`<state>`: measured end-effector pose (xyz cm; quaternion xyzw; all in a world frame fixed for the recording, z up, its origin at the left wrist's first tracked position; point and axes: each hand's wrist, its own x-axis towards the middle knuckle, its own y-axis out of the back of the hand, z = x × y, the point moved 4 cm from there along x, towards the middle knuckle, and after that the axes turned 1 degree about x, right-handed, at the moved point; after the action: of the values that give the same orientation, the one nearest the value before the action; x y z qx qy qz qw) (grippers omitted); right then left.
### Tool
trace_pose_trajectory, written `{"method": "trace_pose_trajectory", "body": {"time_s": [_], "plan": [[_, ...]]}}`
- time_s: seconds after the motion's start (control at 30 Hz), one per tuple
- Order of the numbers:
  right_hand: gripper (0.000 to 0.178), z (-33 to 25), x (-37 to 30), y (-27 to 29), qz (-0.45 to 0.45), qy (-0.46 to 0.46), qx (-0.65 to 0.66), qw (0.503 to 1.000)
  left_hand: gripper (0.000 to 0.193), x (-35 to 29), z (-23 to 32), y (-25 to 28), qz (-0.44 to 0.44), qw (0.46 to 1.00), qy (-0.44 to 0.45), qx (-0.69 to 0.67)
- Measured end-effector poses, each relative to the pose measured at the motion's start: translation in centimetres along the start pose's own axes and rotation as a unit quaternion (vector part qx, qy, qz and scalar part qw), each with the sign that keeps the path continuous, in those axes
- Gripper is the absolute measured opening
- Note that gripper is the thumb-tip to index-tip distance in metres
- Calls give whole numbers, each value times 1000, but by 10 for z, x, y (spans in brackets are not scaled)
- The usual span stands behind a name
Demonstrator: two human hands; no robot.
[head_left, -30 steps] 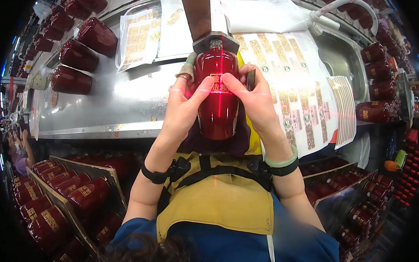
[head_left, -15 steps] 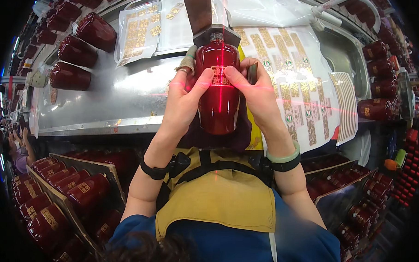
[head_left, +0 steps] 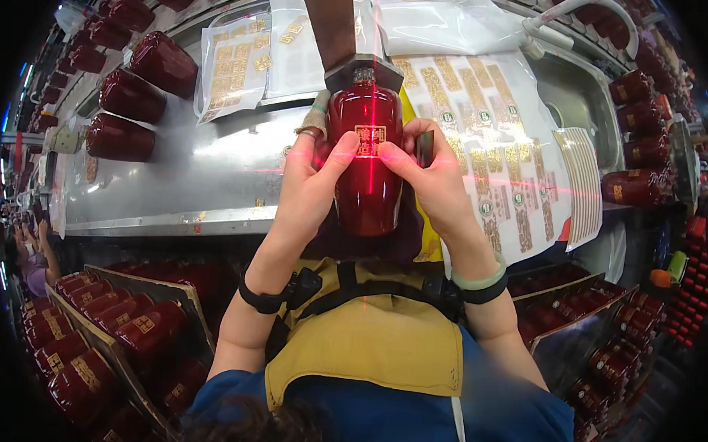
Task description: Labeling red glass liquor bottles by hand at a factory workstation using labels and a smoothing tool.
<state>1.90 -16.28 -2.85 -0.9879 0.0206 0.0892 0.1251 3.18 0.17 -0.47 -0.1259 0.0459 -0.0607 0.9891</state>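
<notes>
A glossy dark red bottle [head_left: 368, 194] lies between my hands, its clear neck toward a dark angular stop [head_left: 365, 64] at the end of a brown bar. Red laser lines cross its front, where a small gold label [head_left: 369, 141] sits. My left hand [head_left: 315, 169] is closed on the bottle's left side, thumb on the label's lower left. One of its fingers wears a cloth wrap [head_left: 314, 120]. From the right side my right hand [head_left: 434, 168] grips the bottle, thumb at the label's lower right. A small dark flat piece [head_left: 424, 149] shows by its fingers; how it is held is unclear.
Sheets of gold stickers [head_left: 490, 124] lie to the right, with smaller sheets [head_left: 233, 67] at back left. Red bottles [head_left: 120, 138] stand on the metal worktop [head_left: 192, 176]. Crates of bottles [head_left: 145, 292] flank me below. A sink [head_left: 569, 96] is at far right.
Both thumbs have slid a little down the label, uncovering more of its upper part. The whole view has shifted slightly; the bottle stays against the stop.
</notes>
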Motion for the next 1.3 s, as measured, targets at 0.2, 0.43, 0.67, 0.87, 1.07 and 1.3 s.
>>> {"method": "trace_pose_trajectory", "body": {"time_s": [0.2,0.43,0.67,0.87,1.07,1.3], "plan": [[40,0,0,1,3,4,1,1000,66,-1,2,1,-3,1000,4,-5],[41,2,0,0,4,-1,5,1000,68,6,-1,0,22,999,2,26],[40,1,-1,0,5,3,-5,1000,68,5,-3,0,23,1000,0,6],[39,0,0,0,3,9,-11,1000,67,6,-3,-1,24,1000,-8,5],[38,6,-3,0,4,12,-5,1000,61,0,-1,-2,9,999,-9,-32],[29,-15,7,10,-13,29,-39,999,68,-5,1,-4,8,999,-24,40]]}}
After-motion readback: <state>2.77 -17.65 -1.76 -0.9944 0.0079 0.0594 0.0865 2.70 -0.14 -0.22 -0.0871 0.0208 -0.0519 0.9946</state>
